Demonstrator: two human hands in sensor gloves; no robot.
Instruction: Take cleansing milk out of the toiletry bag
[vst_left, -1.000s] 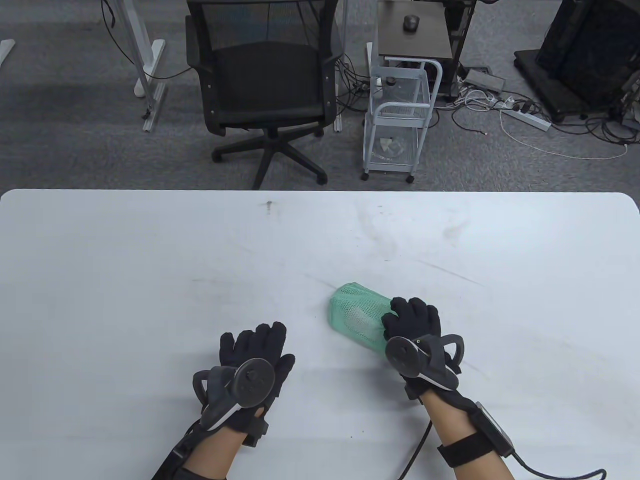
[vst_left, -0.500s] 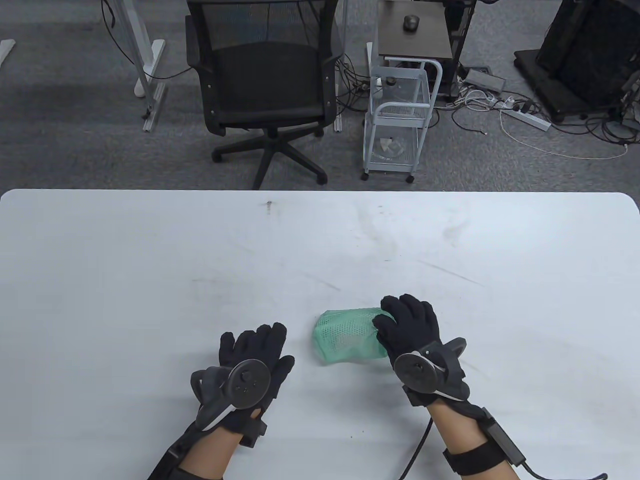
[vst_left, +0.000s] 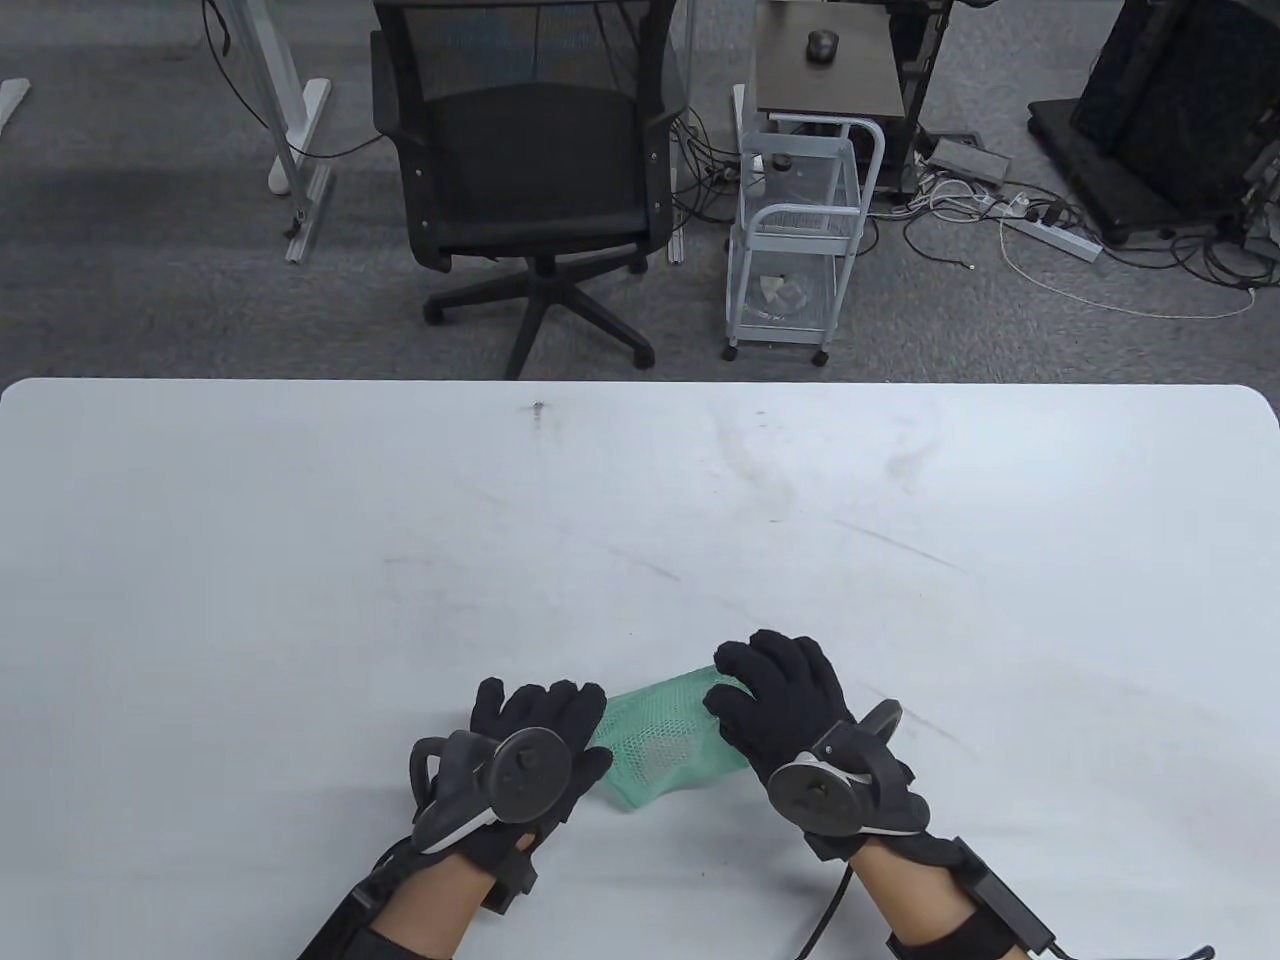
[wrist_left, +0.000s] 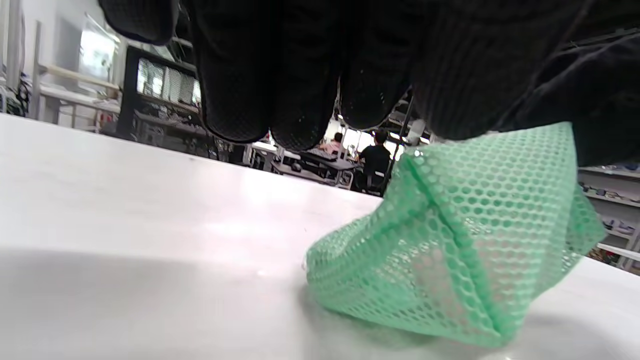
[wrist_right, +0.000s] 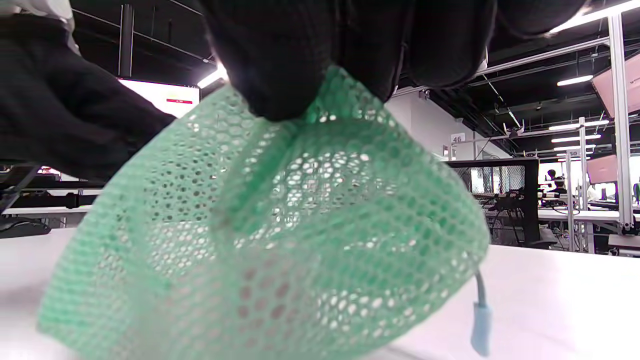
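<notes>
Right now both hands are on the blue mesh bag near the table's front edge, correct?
Not quite: the mesh bag is green, not blue, as the table view shows. The left hand and right hand are both on it, near the table's front edge.

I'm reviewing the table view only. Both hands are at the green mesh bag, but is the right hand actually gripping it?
Observer: Yes. In the right wrist view, the right hand pinches a fold at the top of the mesh bag.
Operator: Any zipper pull showing?
Observer: A pale blue pull tab dangles at the bag's lower right.
Operator: And the left hand?
Observer: In the left wrist view, the left hand touches the bag's upper edge. Whether it grips is unclear.
</notes>
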